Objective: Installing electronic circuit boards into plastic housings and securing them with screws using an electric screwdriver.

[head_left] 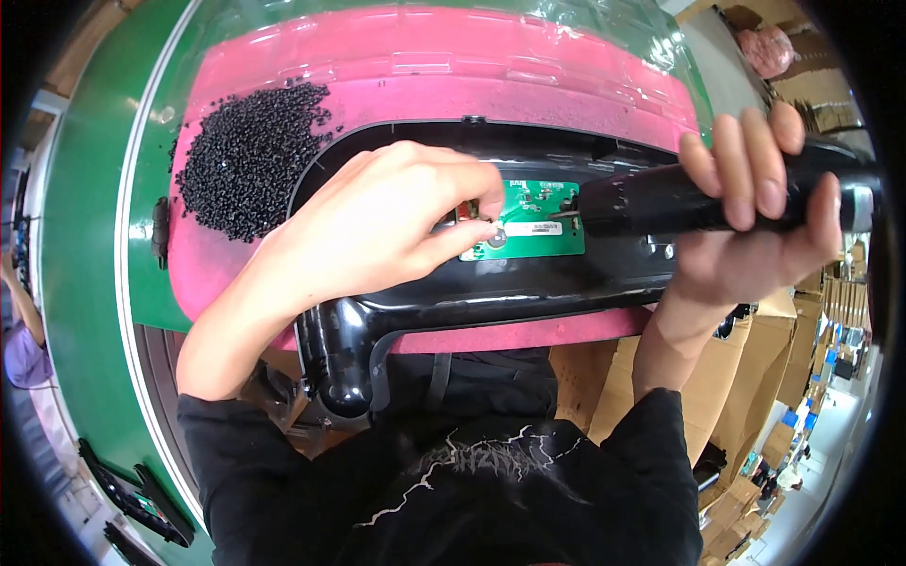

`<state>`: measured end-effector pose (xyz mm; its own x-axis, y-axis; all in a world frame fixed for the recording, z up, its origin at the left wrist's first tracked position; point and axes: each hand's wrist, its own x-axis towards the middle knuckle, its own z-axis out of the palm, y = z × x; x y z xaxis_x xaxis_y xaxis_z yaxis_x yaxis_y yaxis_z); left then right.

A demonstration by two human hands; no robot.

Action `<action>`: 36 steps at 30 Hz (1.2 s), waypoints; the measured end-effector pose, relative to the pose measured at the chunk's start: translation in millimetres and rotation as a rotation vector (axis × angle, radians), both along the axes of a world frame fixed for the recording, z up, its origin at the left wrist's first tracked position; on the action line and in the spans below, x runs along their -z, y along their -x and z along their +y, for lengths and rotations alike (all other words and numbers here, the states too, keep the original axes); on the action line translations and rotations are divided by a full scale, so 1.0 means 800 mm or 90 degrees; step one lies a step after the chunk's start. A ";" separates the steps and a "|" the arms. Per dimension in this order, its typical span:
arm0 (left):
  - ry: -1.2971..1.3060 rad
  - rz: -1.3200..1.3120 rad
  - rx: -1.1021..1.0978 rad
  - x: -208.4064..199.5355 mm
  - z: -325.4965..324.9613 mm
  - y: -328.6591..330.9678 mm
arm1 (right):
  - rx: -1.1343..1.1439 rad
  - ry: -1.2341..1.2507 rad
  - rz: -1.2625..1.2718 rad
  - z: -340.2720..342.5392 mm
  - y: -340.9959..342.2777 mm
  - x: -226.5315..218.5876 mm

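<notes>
A green circuit board [528,243] lies inside a long, glossy black plastic housing [510,291] with a rounded arm at its near left. Over the board's left end, my left hand [368,222] has its thumb and index finger closed in a pinch. Whatever may be between those fingertips is hidden or too small to name. My right hand [727,264] is wrapped round a black electric screwdriver [646,200], held nearly level. Its thin bit points left and reaches the right part of the board.
The housing rests on a pink mat [415,99] on a green table [85,236]. A heap of small black screws [250,160] lies at the far left. A similar black part [142,500] sits lower left. Cardboard [698,377] stands near right. Another person [26,354] is at the left edge.
</notes>
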<state>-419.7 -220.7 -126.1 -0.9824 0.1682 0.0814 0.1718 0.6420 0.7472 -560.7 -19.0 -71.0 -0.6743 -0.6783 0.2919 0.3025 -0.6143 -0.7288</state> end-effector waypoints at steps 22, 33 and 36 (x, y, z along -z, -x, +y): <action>-0.146 0.032 -0.100 -0.018 0.014 0.006 | -0.010 0.127 0.090 -0.005 -0.013 0.028; -0.241 0.111 -0.267 -0.016 0.005 -0.003 | 0.019 -0.080 0.217 0.005 -0.020 0.019; -0.163 0.061 -0.253 -0.013 0.003 -0.008 | 0.041 -0.098 0.178 -0.011 -0.035 0.023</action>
